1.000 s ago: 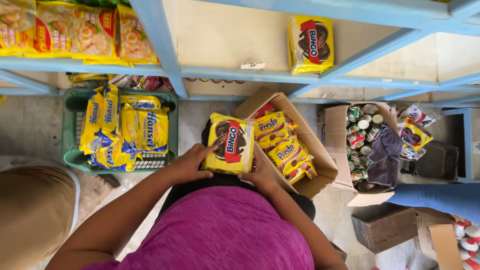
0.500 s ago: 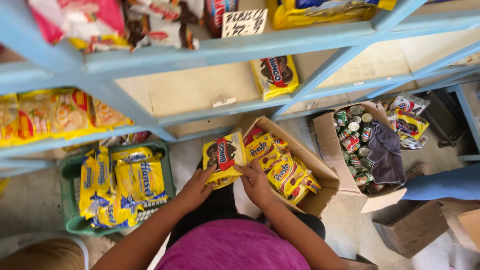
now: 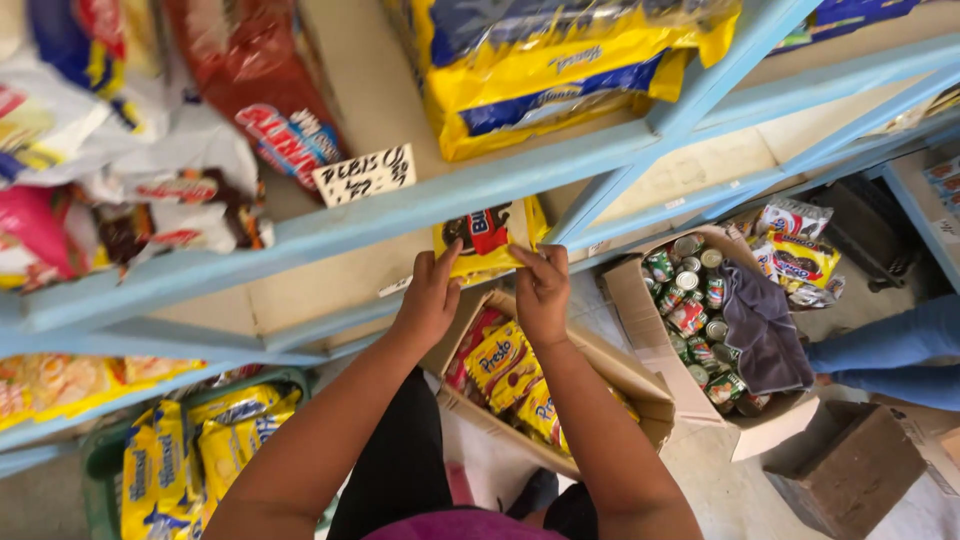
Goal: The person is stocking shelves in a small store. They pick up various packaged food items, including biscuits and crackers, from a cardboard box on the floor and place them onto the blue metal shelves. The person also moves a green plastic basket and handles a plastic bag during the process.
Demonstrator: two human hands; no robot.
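Note:
A yellow snack pack (image 3: 485,238) with a dark biscuit picture is raised up to the edge of a light blue shelf (image 3: 420,205). My left hand (image 3: 430,297) grips its left lower edge and my right hand (image 3: 541,290) grips its right lower edge. The shelf rail hides the top of the pack. Below my hands stands an open cardboard box (image 3: 600,365) holding several yellow and red snack packs (image 3: 497,360).
Bagged snacks fill the upper shelves, with a handwritten price tag (image 3: 366,174) on the rail. A green crate (image 3: 100,460) of yellow packs sits bottom left. A box of cans (image 3: 690,310) with a grey cloth (image 3: 762,325) stands right. Another person's blue sleeve (image 3: 890,350) reaches in.
Both hands have lifted the yellow pack from above the box up to the shelf edge. The view has tilted upward, showing higher shelves.

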